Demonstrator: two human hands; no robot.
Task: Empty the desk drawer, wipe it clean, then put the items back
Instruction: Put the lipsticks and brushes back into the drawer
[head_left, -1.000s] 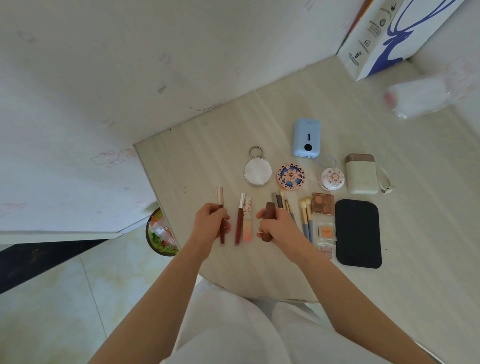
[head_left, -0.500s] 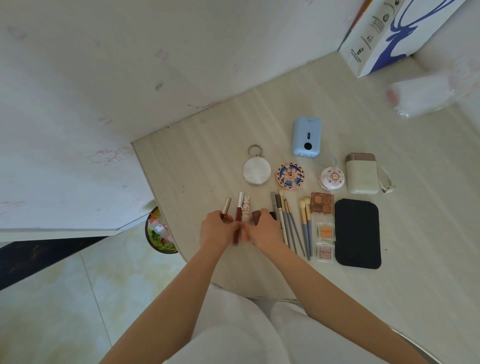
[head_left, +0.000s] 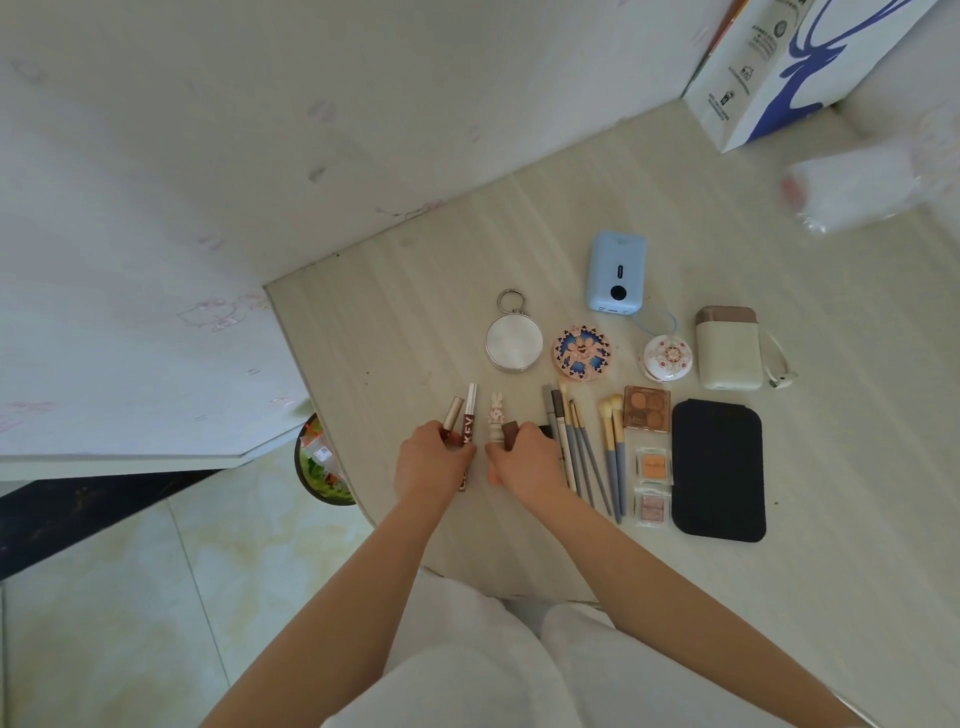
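Head | L hand (head_left: 434, 462) grips 2 lip tubes (head_left: 464, 415) | R hand (head_left: 527, 460) grips brown tube (head_left: 510, 434)

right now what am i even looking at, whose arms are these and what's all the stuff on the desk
There is no machine here. A person wears a camera on the head, so the one picture looks down along their own arms at a pale desk.

The left hand grips two lip gloss tubes. The right hand holds a brown lipstick, beside a rabbit-topped tube.

Laid out to the right are makeup brushes, an eyeshadow palette and a black pouch. Further back lie a round mirror, a patterned compact, a blue power bank and a cream case.
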